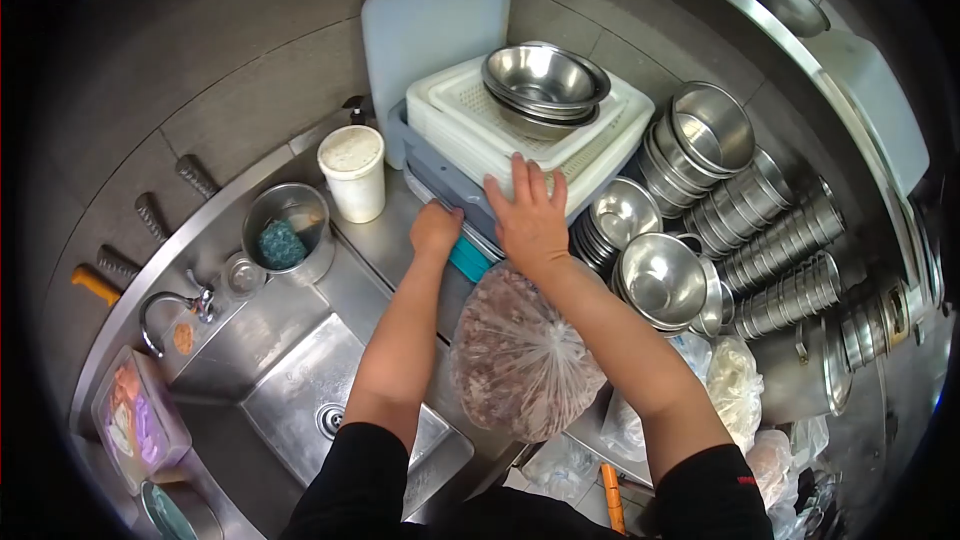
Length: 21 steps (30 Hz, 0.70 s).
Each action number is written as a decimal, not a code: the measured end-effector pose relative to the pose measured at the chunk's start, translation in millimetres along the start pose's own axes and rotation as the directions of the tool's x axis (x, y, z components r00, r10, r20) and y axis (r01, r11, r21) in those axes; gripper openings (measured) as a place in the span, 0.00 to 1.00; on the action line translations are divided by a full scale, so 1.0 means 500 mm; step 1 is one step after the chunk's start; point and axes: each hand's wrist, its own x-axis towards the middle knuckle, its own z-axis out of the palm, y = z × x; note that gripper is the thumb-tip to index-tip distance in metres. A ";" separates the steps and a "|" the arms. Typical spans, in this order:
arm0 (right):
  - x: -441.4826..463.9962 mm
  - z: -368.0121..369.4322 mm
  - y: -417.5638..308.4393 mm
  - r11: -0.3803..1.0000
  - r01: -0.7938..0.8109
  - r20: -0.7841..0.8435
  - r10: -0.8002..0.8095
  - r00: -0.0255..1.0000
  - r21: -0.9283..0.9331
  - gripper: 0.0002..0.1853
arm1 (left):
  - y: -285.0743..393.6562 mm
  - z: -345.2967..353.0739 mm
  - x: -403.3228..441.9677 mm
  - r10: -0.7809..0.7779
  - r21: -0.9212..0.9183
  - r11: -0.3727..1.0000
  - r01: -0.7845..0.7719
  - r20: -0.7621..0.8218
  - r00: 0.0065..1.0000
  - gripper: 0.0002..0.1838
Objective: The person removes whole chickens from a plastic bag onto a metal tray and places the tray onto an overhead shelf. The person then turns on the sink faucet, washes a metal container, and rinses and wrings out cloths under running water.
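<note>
My right hand (532, 222) lies with fingers spread against the side of a stack of white plastic baskets (590, 180), which rests on a grey tub (440, 168). Closed at the stack's lower front edge is my left hand (437, 230); what its fingers grip is hidden. Right beside it, a flat teal piece (470, 260) sticks out from under the stack. A clear plastic bag of brownish-red contents (525, 365) sits below my right forearm. Nested steel bowls (545, 80) top the baskets.
A steel sink (300, 380) is at left, with a tap (170, 310) and a pot (290, 230) holding a teal scrubber. A white tub (353, 175) stands behind. Stacked steel bowls (662, 280) and pots (712, 130) crowd the right. Knives hang on the wall.
</note>
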 end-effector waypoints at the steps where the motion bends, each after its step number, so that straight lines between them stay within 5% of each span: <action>1: -0.006 0.006 0.004 0.999 0.022 -0.050 -0.023 0.998 -0.032 0.32 | 0.009 -0.002 -0.002 -0.064 0.022 0.998 0.064 0.021 0.998 0.24; 7: 0.051 -0.027 0.123 0.961 0.277 0.063 -0.275 0.959 -0.019 0.26 | 0.067 -0.012 -0.012 -0.112 0.015 0.994 0.111 0.111 0.988 0.27; 10: 0.084 -0.081 0.198 0.953 0.303 0.127 -0.302 0.945 0.014 0.27 | 0.099 0.033 0.001 -0.059 0.075 0.996 0.053 0.092 0.994 0.27; 15: 0.128 -0.109 0.248 0.953 0.302 0.079 -0.302 0.950 0.009 0.27 | 0.119 0.053 0.027 -0.165 -0.009 0.986 0.167 0.081 0.983 0.26; 17: 0.141 -0.109 0.268 0.965 0.261 0.001 -0.261 0.965 0.028 0.25 | 0.114 0.054 0.051 -0.075 -0.109 0.992 0.058 -0.161 0.984 0.24; 18: 0.142 -0.106 0.275 0.968 0.250 0.004 -0.250 0.968 0.035 0.25 | 0.142 0.027 0.045 -0.072 -0.098 0.994 0.057 -0.154 0.985 0.24; 20: 0.146 -0.105 0.284 0.974 0.216 -0.051 -0.212 0.976 0.071 0.24 | 0.200 -0.034 0.049 -0.072 -0.561 0.827 0.032 -0.049 0.996 0.21; 21: 0.146 -0.102 0.288 0.973 0.226 -0.086 -0.221 0.971 0.051 0.23 | 0.203 -0.042 0.071 -0.068 -0.564 0.826 0.023 -0.059 0.996 0.21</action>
